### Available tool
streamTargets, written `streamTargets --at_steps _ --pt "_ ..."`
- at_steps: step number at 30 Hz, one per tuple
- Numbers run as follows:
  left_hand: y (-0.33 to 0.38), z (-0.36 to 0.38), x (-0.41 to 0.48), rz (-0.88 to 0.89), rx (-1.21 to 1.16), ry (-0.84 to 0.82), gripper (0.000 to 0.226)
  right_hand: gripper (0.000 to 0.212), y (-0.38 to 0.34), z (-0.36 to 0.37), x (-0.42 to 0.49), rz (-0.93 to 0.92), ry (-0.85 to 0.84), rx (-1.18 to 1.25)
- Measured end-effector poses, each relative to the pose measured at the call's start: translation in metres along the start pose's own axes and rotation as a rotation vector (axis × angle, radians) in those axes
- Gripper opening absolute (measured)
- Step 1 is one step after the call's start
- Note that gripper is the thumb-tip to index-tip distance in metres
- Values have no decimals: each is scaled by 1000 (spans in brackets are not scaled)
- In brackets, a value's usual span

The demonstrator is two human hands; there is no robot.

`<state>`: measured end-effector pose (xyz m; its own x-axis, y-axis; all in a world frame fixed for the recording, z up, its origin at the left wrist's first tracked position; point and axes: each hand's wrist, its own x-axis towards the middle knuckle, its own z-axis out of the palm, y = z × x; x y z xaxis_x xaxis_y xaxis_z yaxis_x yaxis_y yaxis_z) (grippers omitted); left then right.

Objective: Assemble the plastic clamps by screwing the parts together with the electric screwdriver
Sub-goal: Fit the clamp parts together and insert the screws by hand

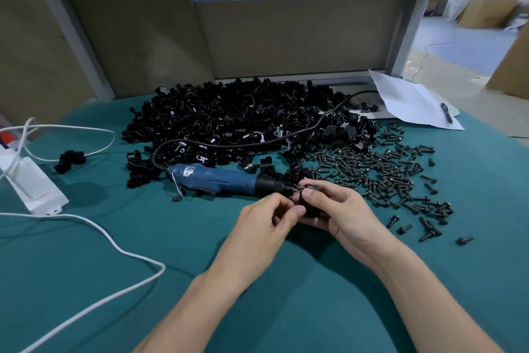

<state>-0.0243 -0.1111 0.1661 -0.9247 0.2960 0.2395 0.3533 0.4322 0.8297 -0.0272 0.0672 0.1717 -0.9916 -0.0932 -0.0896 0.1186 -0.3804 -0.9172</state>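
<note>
Hands meet near centre on the green table [286, 295]: right hand [337, 209] curled around a black clamp [307, 206], left hand [266, 222] pinching a small part against it. Screwdriver [217, 181] lies just left, unheld; screws [395, 172] scattered right, clamp pile [229, 120] far.

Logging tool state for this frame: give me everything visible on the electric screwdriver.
The electric screwdriver lies on its side on the teal table cover, untouched by either hand. Blue plastic-looking body with a white label near its rear, black front collar pointing right toward the hands. A black cord leaves its left end, loops up and runs across the pile of black clamp parts. A small wire hanger hangs at the rear. The bit tip is hidden behind the fingers.
</note>
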Motion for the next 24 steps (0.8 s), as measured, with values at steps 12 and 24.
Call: streamTargets --at_steps 12,24 --pt "8 -5 -4 26 207 -54 16 34 -2 6 -5 -85 -20 -205" --pt "3 -6 -4 39 197 -7 27 32 -2 4 -2 -66 19 -83"
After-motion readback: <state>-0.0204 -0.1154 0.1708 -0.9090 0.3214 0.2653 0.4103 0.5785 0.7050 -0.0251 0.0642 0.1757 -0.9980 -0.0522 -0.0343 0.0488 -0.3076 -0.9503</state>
